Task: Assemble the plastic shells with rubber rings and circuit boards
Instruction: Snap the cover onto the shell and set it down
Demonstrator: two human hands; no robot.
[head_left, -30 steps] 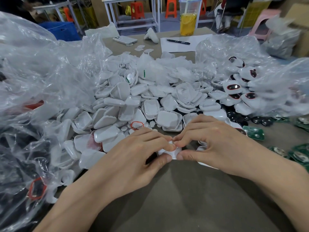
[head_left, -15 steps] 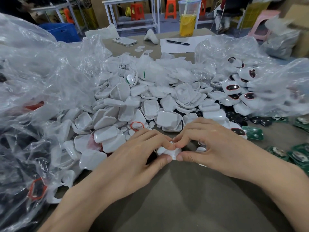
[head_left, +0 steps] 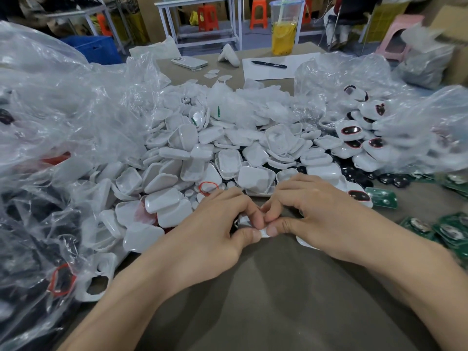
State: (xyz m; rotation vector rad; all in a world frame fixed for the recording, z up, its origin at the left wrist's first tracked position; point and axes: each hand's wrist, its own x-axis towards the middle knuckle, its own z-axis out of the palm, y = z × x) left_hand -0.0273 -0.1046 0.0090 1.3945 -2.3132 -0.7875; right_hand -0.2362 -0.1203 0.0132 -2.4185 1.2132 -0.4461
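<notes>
A big pile of white shells (head_left: 228, 158) covers the middle of the desk (head_left: 266, 287). Just in front of the pile, the left hand (head_left: 202, 231) and the right hand (head_left: 316, 214) meet over one small white shell (head_left: 243, 221). Each grip is narrow: the curled fingers and thumbs of both hands pinch this shell, and most of it hides under the fingertips. A red rubber ring (head_left: 208, 186) lies at the front edge of the pile, just behind the left hand. Some green circuit boards (head_left: 381, 197) lie to the right of the pile. More shells with dark middles (head_left: 350, 130) sit in a clear bag (head_left: 417, 127) at the right of the pile. A phone (head_left: 189, 62), a pen (head_left: 269, 64) and a cup of yellow drink (head_left: 283, 34) are behind the pile.
</notes>
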